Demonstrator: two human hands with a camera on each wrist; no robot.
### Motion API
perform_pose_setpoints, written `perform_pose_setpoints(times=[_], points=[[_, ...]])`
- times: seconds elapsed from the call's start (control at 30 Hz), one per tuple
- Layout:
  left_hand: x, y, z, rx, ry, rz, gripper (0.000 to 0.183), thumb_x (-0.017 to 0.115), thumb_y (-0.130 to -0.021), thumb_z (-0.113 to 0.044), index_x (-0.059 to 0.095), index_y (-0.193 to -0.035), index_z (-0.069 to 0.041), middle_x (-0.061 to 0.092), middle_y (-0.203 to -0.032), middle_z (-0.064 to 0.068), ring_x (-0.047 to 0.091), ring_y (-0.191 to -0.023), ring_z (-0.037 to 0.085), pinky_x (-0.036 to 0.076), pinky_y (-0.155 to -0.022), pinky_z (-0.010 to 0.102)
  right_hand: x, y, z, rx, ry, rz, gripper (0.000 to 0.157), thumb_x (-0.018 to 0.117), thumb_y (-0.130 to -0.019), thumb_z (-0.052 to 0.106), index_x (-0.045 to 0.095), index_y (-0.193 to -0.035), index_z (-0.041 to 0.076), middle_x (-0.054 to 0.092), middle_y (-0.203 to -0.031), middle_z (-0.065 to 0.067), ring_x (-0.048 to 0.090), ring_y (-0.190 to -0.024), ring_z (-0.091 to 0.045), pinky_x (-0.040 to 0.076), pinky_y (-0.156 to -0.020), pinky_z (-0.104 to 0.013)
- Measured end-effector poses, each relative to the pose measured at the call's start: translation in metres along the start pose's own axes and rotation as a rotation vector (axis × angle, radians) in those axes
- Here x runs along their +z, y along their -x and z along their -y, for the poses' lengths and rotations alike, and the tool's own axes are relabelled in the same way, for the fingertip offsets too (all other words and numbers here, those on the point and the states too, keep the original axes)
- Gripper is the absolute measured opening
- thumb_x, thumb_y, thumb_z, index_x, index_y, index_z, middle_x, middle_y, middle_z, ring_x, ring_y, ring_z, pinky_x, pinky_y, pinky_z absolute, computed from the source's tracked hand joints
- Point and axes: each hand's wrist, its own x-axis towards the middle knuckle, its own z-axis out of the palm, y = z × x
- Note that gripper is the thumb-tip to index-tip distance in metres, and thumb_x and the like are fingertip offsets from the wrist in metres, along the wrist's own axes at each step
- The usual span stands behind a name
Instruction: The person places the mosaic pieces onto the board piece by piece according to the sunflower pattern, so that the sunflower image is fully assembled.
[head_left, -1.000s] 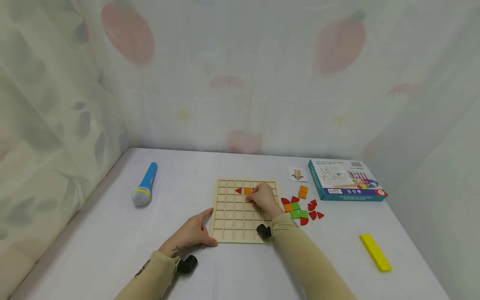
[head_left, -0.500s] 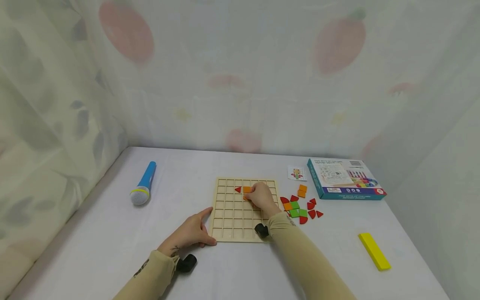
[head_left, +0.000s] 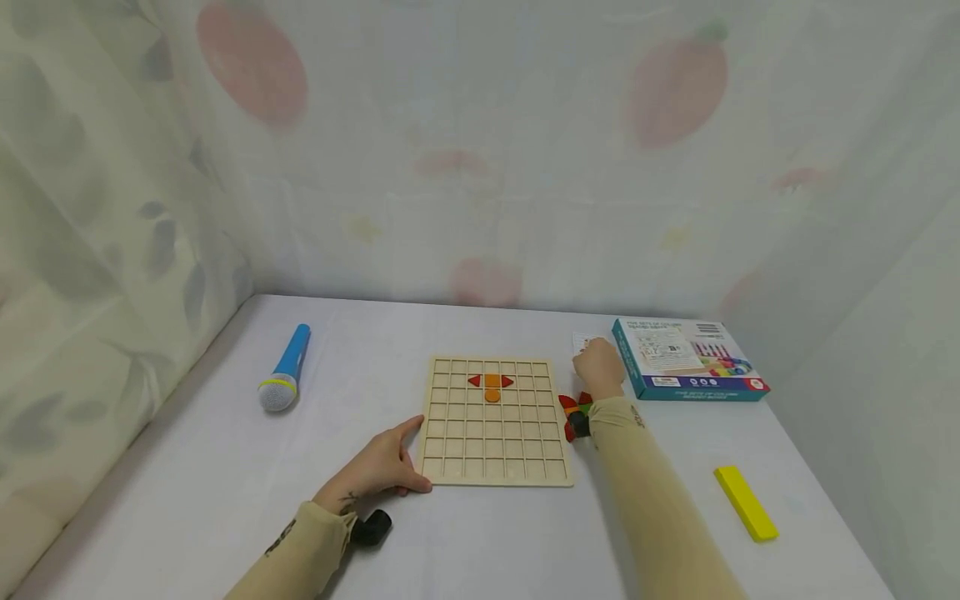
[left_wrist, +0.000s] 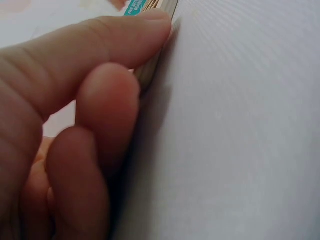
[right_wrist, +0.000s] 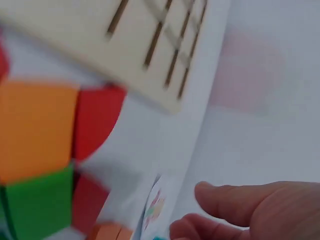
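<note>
A wooden grid board (head_left: 497, 450) lies on the white table. On it sit an orange square (head_left: 492, 381), a red triangle on either side, and a rounded orange piece (head_left: 492, 397) below. My left hand (head_left: 382, 461) touches the board's left edge with the index finger and its near left corner with the thumb. Beyond the board's right side, my right hand (head_left: 600, 367) hovers by the small picture card (head_left: 581, 341), partly covering it. In the right wrist view its thumb (right_wrist: 225, 200) and a finger stand apart, nothing visible between them. Loose orange pieces (right_wrist: 111, 231) lie nearby.
Red, green and orange pieces (head_left: 567, 403) lie right of the board, mostly hidden by my right arm. A flat box (head_left: 690, 358) stands back right, a yellow bar (head_left: 746, 503) front right. A blue toy microphone (head_left: 288, 367) lies on the left.
My right hand has let go of the rounded orange piece on the board and moved right toward the card. A red triangle right of the orange square is uncovered. The left hand stays put.
</note>
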Motion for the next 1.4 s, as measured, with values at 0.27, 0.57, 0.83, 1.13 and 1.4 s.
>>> perform_pose_setpoints(times=[0.27,0.57,0.83,1.13,1.4], points=[[0.001,0.0,0.003,-0.007,0.01,0.006,0.115,0.087,-0.059,-0.016,0.015,-0.149,-0.007,0.06,-0.059,0.007,0.052,-0.043,0.013,0.043,-0.044,0.028,0.01,-0.008,-0.024,0.128,0.157,0.019,0.024,0.051,-0.089,0.017,0.058,-0.093,-0.006,0.055,-0.08,-0.017,0.051,-0.068,-0.026,0.036,-0.055,-0.031],[0.001,0.001,0.002,-0.009,0.009,0.007,0.116,0.087,-0.059,-0.017,0.015,-0.149,-0.008,0.06,-0.058,0.007,0.051,-0.042,0.013,0.041,-0.043,0.027,0.012,-0.006,-0.026,0.137,0.118,-0.009,0.023,0.049,-0.09,0.015,0.056,-0.095,-0.006,0.056,-0.083,-0.019,0.052,-0.072,-0.029,0.039,-0.057,-0.033],[-0.001,0.001,0.0,-0.014,0.005,0.003,0.115,0.087,-0.059,-0.017,0.015,-0.149,-0.007,0.06,-0.056,0.006,0.051,-0.042,0.012,0.04,-0.043,0.027,0.004,0.012,0.014,-0.109,-0.218,-0.024,0.024,0.062,-0.085,0.017,0.06,-0.1,-0.002,0.063,-0.094,-0.018,0.059,-0.075,-0.026,0.045,-0.061,-0.034],[0.0,0.0,0.0,-0.013,0.016,0.008,0.115,0.087,-0.059,-0.017,0.015,-0.149,-0.008,0.06,-0.057,0.006,0.05,-0.042,0.012,0.041,-0.043,0.026,0.042,0.052,0.081,-0.233,-0.571,0.311,0.009,0.064,-0.083,0.002,0.063,-0.09,-0.005,0.064,-0.082,-0.016,0.063,-0.056,-0.018,0.054,-0.057,-0.028],[0.0,-0.001,0.0,-0.024,0.016,0.003,0.116,0.087,-0.058,-0.016,0.016,-0.149,-0.007,0.06,-0.056,0.006,0.05,-0.042,0.012,0.04,-0.043,0.026,0.065,0.069,0.095,-0.315,-0.486,0.289,0.007,0.064,-0.084,0.002,0.06,-0.084,-0.004,0.063,-0.076,-0.016,0.065,-0.058,-0.025,0.051,-0.051,-0.027]])
